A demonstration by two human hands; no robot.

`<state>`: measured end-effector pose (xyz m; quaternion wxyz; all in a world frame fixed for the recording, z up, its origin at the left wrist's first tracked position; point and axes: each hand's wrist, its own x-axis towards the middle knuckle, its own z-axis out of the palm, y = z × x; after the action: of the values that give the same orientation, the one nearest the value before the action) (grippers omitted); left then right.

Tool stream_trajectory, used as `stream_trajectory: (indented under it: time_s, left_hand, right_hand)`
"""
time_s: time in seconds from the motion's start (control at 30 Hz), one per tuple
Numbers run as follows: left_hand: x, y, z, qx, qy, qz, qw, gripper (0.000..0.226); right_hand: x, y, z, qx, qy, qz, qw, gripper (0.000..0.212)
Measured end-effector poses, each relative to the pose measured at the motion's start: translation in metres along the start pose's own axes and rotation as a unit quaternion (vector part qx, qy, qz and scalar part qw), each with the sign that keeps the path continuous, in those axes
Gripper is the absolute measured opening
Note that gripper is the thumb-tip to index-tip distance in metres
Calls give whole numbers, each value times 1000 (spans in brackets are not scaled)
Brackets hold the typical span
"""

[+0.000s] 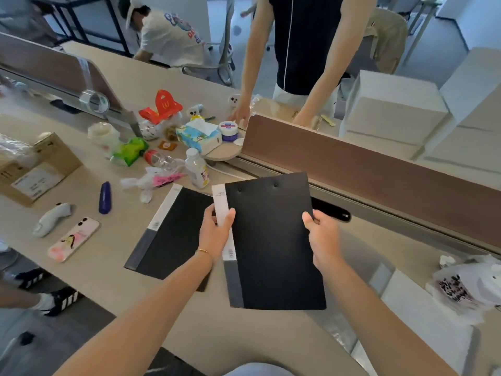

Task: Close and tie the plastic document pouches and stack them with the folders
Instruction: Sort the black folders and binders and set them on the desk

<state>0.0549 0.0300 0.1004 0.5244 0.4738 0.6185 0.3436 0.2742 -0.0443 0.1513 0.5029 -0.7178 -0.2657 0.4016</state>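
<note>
You hold the black folder (271,240) above the desk (108,267), left hand (217,234) pinching its white spine edge, right hand (322,240) gripping the opposite edge. Its long axis runs from 12 to 6 o'clock. The second folder (173,234) lies flat at 9 o'clock, nearer your left hand, its long axis tilted toward 1 o'clock.

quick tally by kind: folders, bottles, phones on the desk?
Black folders: 2, one held by the left hand and right hand, one flat on the desk
Plastic bottles: 2, upright, lying
Phones: 1
Total: 5
</note>
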Motion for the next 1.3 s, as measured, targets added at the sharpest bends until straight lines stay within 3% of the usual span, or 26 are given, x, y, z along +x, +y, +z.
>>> stream_trajectory:
  time_s: [0.2,0.53,0.67,0.8,0.93,1.3]
  left_hand:
    - [17,-15,-56,11,28,-5,1000,56]
    - [106,-43,-151,168,87,-21,982,60]
    - [143,-57,-159,233,83,-31,968,63]
    - [166,-68,-155,276,60,-19,959,74]
    - [176,-78,-148,329,61,-29,942,80]
    - [184,-87,-138,371,45,-40,927,75]
  right_hand:
    - [15,25,75,31,-26,85,996,25]
    - [17,56,197,72,-79,228,968,24]
    - [25,64,221,93,-70,233,965,44]
    - [37,81,240,72,-82,220,969,47]
    - [50,102,256,44,-80,221,971,68]
    - [41,98,277,-5,-51,230,972,75]
